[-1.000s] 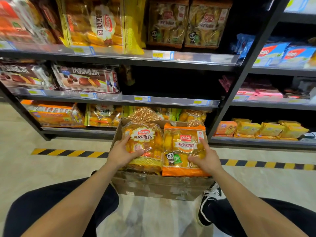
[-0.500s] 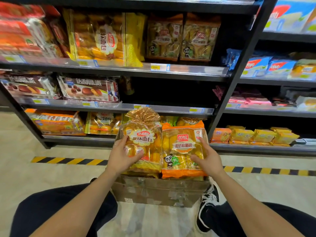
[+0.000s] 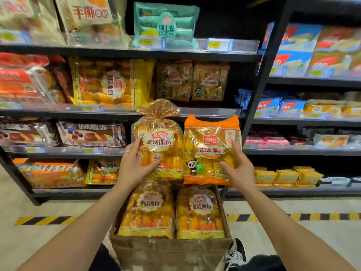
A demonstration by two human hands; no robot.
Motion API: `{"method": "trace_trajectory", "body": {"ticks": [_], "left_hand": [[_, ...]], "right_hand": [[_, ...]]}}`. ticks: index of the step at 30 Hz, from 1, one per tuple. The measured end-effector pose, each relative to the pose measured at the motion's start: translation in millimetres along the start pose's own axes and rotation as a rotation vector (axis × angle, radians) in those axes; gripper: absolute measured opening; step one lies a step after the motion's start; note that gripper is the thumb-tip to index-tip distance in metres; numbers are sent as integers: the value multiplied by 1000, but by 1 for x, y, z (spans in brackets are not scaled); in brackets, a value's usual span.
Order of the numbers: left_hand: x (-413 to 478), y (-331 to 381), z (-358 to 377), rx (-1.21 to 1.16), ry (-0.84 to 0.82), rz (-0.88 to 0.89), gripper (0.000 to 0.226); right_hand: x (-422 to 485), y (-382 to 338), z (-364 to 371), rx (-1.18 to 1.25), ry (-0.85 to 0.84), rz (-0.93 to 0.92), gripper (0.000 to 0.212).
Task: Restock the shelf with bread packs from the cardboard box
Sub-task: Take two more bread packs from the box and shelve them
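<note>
My left hand (image 3: 134,165) grips a clear yellow bread bag with a twisted gold top (image 3: 158,137). My right hand (image 3: 237,169) holds an orange-edged bread pack with a panda print (image 3: 212,145). Both packs are raised side by side above the cardboard box (image 3: 170,249), level with the second shelf from the floor. In the box lie two more yellow bread packs (image 3: 148,210), flat and side by side. The black shelf unit (image 3: 121,114) stands right behind the packs.
The shelves carry several bread and cake packs; the stretch behind the raised packs (image 3: 214,112) looks dark. A second shelf unit (image 3: 304,151) stands to the right. A yellow-black floor stripe (image 3: 45,220) runs before the shelves. My shoe (image 3: 237,253) is beside the box.
Both hands have lifted the two packs up out of the box toward the shelves. The view has tilted upward, and two more packs now show in the box.
</note>
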State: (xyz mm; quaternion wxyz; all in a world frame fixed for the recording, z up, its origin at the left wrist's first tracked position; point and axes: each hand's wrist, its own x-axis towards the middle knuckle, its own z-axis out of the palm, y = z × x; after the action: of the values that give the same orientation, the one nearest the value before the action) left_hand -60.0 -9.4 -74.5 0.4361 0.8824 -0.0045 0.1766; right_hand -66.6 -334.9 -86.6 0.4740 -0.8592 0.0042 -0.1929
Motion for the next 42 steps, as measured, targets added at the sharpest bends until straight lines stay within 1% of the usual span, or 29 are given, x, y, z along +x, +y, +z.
{"method": "trace_trajectory", "body": {"ticks": [4,9,16,20,24,29,32,34,37,38,39,41,42], "left_hand": [[42,27,-5,-18,42,73,106],[90,57,-7,-69,88,89,102],[163,72,7,-94,57,109,103],[207,73,24,-96,43,125,101],[250,66,42,-79,28,101,101],[306,62,63,-63,79,54,103],[337,65,71,-121,144,6,102],[355,64,79,-151,165,-13,98],[378,62,93,-256,77,-40,90],[384,61,99,-249,30,-77,90],[389,59,105,-144,1,-95,88],[395,52,114,145,-21,-60,87],[397,48,117,208,-40,-38,91]], "right_hand": [[42,-24,-18,34,45,-15,81],[94,-43,-32,134,73,-44,80],[167,-44,-28,179,98,-34,80],[209,-37,-23,165,93,-48,78],[255,-26,-16,131,58,-38,78],[312,-15,-4,132,132,-35,76],[345,-13,-1,161,192,-10,77],[364,-10,3,153,212,-16,74],[389,-7,14,176,199,-54,64],[397,-3,20,171,178,-72,63],[403,1,26,134,145,-82,64],[414,14,38,-41,95,-32,76],[417,19,43,-169,75,25,85]]}}
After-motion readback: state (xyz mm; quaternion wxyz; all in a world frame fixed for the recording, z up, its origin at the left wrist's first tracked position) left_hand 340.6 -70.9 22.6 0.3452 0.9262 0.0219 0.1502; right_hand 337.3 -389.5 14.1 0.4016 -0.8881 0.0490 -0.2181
